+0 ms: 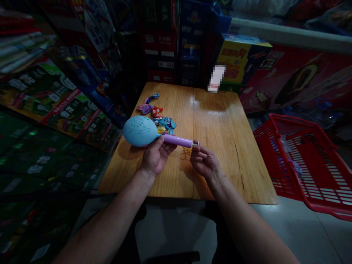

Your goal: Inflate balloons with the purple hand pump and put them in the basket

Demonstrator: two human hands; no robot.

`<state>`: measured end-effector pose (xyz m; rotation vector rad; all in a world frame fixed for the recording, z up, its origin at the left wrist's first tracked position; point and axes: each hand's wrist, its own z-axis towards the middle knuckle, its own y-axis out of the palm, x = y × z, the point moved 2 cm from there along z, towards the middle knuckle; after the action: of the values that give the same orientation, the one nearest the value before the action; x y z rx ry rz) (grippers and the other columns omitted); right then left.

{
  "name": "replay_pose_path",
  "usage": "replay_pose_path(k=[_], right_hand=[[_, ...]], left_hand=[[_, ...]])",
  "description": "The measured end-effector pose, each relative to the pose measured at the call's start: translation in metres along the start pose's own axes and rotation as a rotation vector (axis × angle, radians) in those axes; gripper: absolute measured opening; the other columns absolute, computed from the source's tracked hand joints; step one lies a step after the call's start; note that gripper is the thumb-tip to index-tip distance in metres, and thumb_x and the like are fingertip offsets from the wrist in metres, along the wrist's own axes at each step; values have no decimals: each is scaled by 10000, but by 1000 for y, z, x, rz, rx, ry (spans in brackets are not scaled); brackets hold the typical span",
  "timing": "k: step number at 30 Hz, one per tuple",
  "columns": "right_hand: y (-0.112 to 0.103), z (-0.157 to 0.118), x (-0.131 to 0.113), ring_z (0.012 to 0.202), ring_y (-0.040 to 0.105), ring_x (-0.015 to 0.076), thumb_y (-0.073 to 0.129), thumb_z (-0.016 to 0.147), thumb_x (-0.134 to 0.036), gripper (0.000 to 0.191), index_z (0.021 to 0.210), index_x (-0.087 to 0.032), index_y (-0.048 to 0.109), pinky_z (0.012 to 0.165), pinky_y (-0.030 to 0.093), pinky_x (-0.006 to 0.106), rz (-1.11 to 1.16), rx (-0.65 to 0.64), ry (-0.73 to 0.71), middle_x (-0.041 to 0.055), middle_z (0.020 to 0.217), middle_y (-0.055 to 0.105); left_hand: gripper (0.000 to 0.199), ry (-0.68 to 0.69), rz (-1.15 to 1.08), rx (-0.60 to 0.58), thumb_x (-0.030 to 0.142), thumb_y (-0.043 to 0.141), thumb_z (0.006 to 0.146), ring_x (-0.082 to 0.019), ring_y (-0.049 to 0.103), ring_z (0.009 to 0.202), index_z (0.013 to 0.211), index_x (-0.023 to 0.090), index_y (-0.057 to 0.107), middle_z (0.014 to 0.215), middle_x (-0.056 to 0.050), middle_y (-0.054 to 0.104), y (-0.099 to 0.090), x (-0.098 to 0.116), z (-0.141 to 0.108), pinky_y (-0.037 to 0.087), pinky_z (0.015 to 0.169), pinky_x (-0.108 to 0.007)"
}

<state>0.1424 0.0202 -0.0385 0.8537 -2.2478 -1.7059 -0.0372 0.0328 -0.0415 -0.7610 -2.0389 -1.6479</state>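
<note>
Pinching blue balloon and purple pump together in the left hand, and white plunger end in the right hand, over the wooden table. Could slip off and deflate tbh, from too loose a pinch at the neck.

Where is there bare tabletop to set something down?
The table shows bare wood right of the right hand, toward the red basket, and along the near edge between the forearms. It is crowded beyond the left hand, with the blue balloon and limp balloons, and around the yellow bands by the right hand.
</note>
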Motion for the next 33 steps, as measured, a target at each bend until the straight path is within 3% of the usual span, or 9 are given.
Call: replay_pose_path(k=[4,8,16,21,25,33], right_hand=[[2,-5,-18,411,396,0,471,968,-113,140,992,-144,606,437,408,104,-29,-25,19,-40,700,621],[5,-10,-32,399,392,-13,493,959,-114,119,981,-139,608,435,390,96,-11,-28,-68,-48,690,615],[1,-1,3,404,386,-2,513,951,-122,101,995,-143,602,430,384,112,-27,38,2,-42,681,607],[1,-5,-13,410,412,-8,461,970,-111,139,997,-130,596,443,394,109,30,-2,18,-34,699,612],[3,-11,-25,399,412,-17,448,974,-101,151,981,-127,597,440,390,102,52,-44,-60,-38,701,613],[2,-2,5,397,405,-3,424,995,-128,183,990,-123,607,432,390,114,49,15,9,-23,684,615]], left_hand=[[245,15,0,18,297,669,873,-256,663,1117,1097,197,668,1078,-87,738,-5,17,8,501,1008,-480],[254,131,3,44,301,673,872,-250,679,1077,1102,194,662,1051,-84,744,-7,32,10,517,984,-462],[263,-32,-2,22,292,667,876,-256,638,1165,1119,189,657,1122,-101,727,-2,1,1,480,1033,-472],[254,-14,-2,21,289,669,869,-266,649,1147,1102,186,658,1094,-97,734,-5,13,7,488,1023,-485],[285,111,10,56,321,701,844,-267,668,1106,1097,197,653,1065,-87,741,-7,30,9,513,990,-472],[264,-11,14,-16,313,650,890,-263,621,1198,1129,202,648,1139,-104,723,0,4,-2,471,1042,-487]])
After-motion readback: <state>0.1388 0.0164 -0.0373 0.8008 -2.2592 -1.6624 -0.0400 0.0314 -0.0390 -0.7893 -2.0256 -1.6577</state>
